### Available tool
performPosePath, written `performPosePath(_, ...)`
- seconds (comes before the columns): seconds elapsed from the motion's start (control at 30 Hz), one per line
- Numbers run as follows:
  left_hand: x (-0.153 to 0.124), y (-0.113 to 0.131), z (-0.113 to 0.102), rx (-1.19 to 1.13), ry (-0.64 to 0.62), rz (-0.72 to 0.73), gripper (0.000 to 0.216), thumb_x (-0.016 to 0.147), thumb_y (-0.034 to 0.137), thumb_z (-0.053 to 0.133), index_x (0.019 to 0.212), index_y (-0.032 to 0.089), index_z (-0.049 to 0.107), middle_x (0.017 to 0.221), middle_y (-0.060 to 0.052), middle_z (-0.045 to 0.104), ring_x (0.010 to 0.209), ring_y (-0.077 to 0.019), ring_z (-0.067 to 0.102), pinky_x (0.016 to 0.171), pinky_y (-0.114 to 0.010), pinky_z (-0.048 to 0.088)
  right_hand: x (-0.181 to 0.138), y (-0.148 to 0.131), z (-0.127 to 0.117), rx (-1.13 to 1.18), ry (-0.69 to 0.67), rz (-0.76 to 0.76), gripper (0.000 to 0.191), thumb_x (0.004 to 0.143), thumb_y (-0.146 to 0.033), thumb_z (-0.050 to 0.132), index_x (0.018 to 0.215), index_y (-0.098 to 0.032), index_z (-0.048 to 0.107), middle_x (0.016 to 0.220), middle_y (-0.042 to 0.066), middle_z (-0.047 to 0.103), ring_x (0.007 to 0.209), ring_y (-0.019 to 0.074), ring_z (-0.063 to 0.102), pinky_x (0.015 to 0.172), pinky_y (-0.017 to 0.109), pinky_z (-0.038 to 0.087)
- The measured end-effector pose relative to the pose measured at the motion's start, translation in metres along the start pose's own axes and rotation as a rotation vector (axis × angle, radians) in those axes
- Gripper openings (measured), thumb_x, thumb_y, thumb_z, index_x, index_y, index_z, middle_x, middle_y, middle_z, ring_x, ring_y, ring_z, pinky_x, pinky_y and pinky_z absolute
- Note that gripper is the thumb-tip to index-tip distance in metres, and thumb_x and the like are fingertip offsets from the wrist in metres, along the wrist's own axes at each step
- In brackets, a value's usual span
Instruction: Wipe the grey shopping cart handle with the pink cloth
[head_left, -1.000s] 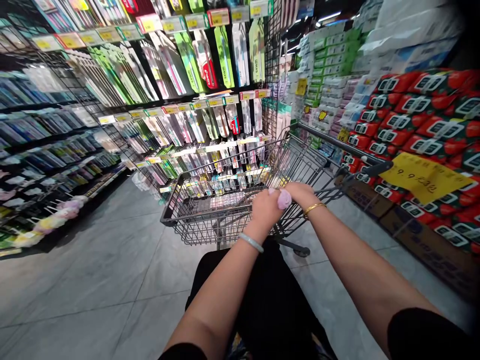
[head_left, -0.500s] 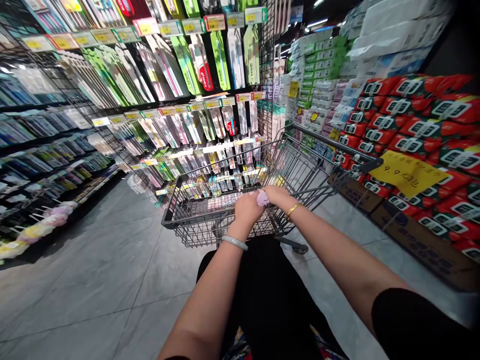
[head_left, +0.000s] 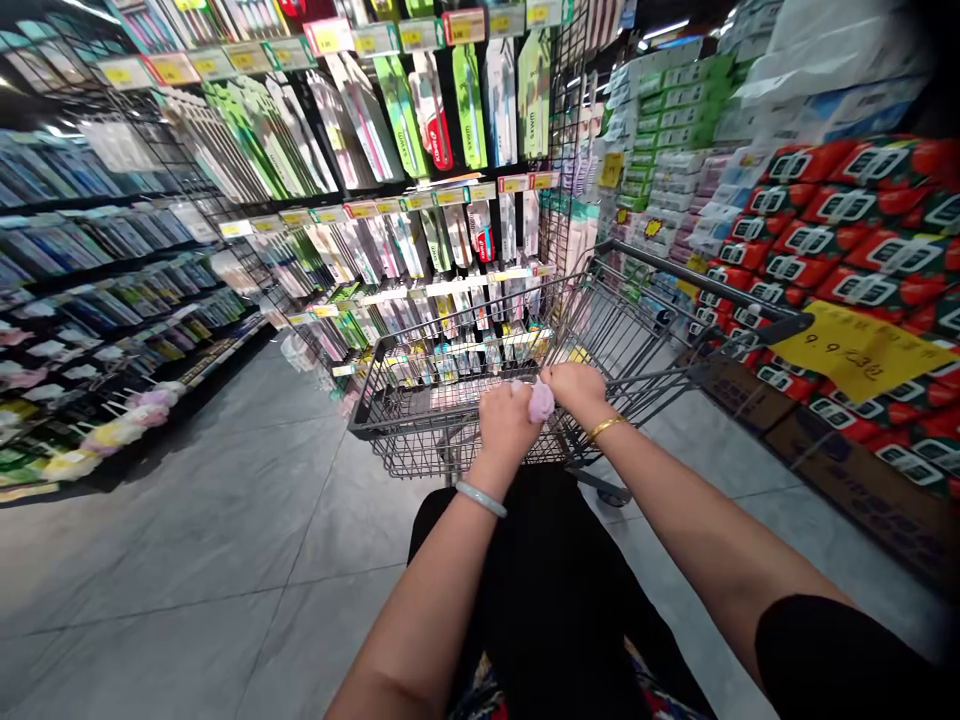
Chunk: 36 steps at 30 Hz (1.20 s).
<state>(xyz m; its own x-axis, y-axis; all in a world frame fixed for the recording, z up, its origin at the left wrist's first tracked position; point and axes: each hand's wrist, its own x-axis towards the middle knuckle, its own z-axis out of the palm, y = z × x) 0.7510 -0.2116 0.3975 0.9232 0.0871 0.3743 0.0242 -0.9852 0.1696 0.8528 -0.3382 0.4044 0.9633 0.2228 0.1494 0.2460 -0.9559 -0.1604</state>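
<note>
My left hand (head_left: 508, 420) and my right hand (head_left: 576, 388) meet over the near side of a wire shopping cart (head_left: 420, 385). Both are closed round a small pale pink soft thing (head_left: 541, 402) held between them; what it is I cannot make out. A pale bangle sits on my left wrist and a gold one on my right. The cart stands in front of me on the grey tiled floor, its dark handle (head_left: 705, 290) off to the right.
Racks of hanging toothbrush packs (head_left: 420, 130) fill the wall ahead and to the left. Red stacked packages (head_left: 862, 230) with a yellow price sign (head_left: 855, 350) rise on the right, above cardboard boxes (head_left: 847, 450). Open grey floor (head_left: 195, 540) lies to the left.
Both hands stay together on the pink thing above the cart. The view has swayed a little left, then right; the cart keeps its place.
</note>
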Motion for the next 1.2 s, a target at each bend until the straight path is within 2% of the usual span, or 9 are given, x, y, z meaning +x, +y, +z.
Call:
performPosePath(0.07,0.0,-0.008,-0.001,-0.022,-0.01,-0.033,0.023,0.086,0.037,0.059,0.106,0.027,0.063,0.104,-0.008,0.061,0.1,-0.0261,0.056,0.084,-0.037,0.041,0.0,0.0,0.0,-0.012,-0.012,0.003,0.058,0.098,-0.041,0.028,0.1,-0.013,0.078,0.102,0.017,0.074,0.097,0.0273,0.069,0.081,0.033,0.05)
performPosePath(0.17,-0.004,-0.038,-0.007,-0.035,-0.012,-0.202,0.023,0.088,0.039,0.057,0.105,0.026,0.063,0.1,-0.008,0.062,0.095,-0.0252,0.057,0.079,-0.035,0.042,-0.001,0.0,-0.001,-0.017,-0.023,0.002,0.059,0.098,-0.043,0.027,0.101,-0.012,0.078,0.103,0.018,0.074,0.098,0.0282,0.07,0.082,0.034,0.05)
performPosePath(0.27,-0.011,-0.05,-0.009,0.0,0.034,-0.298,0.022,0.087,0.037,0.058,0.104,0.025,0.064,0.104,-0.009,0.061,0.1,-0.0265,0.055,0.084,-0.037,0.041,-0.001,-0.001,-0.002,-0.009,-0.019,0.012,0.061,0.098,-0.045,0.027,0.099,-0.012,0.078,0.103,0.019,0.074,0.098,0.029,0.07,0.082,0.034,0.05)
performPosePath(0.47,-0.016,-0.005,0.003,-0.027,-0.012,-0.033,0.025,0.084,0.032,0.062,0.108,0.027,0.064,0.114,-0.01,0.058,0.111,-0.0283,0.049,0.096,-0.041,0.037,0.0,-0.003,-0.001,-0.025,-0.023,0.045,0.06,0.097,-0.043,0.027,0.103,-0.011,0.078,0.105,0.02,0.074,0.102,0.029,0.069,0.085,0.034,0.05)
performPosePath(0.53,-0.014,-0.012,0.003,-0.056,0.005,-0.057,0.023,0.086,0.033,0.059,0.107,0.026,0.064,0.111,-0.01,0.059,0.107,-0.027,0.051,0.092,-0.039,0.039,-0.001,-0.002,-0.001,-0.034,-0.03,0.034,0.058,0.097,-0.041,0.028,0.102,-0.011,0.078,0.106,0.019,0.074,0.101,0.0284,0.069,0.085,0.033,0.05)
performPosePath(0.73,-0.018,-0.074,-0.009,-0.018,0.097,-0.325,0.022,0.086,0.039,0.061,0.1,0.022,0.063,0.101,-0.009,0.06,0.097,-0.0248,0.054,0.083,-0.035,0.042,-0.003,0.0,0.0,-0.036,-0.01,0.02,0.058,0.096,-0.04,0.029,0.099,-0.012,0.079,0.102,0.02,0.074,0.099,0.0294,0.07,0.083,0.035,0.05)
performPosePath(0.8,-0.021,-0.068,-0.009,0.01,0.087,-0.305,0.02,0.085,0.037,0.061,0.098,0.023,0.064,0.1,-0.008,0.061,0.097,-0.0251,0.055,0.085,-0.036,0.041,-0.003,-0.001,0.001,-0.036,0.001,0.033,0.057,0.097,-0.039,0.03,0.1,-0.012,0.079,0.101,0.02,0.074,0.099,0.0294,0.07,0.083,0.035,0.05)
performPosePath(0.93,-0.022,-0.049,-0.006,0.002,0.058,-0.112,0.017,0.086,0.033,0.06,0.101,0.026,0.065,0.105,-0.008,0.062,0.103,-0.0253,0.054,0.088,-0.037,0.041,-0.002,-0.002,0.002,-0.04,-0.017,0.054,0.058,0.096,-0.042,0.029,0.102,-0.012,0.078,0.104,0.02,0.074,0.099,0.0303,0.07,0.082,0.036,0.051)
performPosePath(1.2,-0.033,-0.131,-0.024,0.007,0.079,-0.374,0.022,0.087,0.042,0.061,0.095,0.022,0.064,0.099,-0.007,0.063,0.095,-0.023,0.056,0.084,-0.034,0.043,-0.002,0.001,0.004,-0.058,-0.028,0.044,0.06,0.096,-0.042,0.027,0.1,-0.012,0.079,0.102,0.021,0.073,0.097,0.0333,0.069,0.078,0.04,0.051)
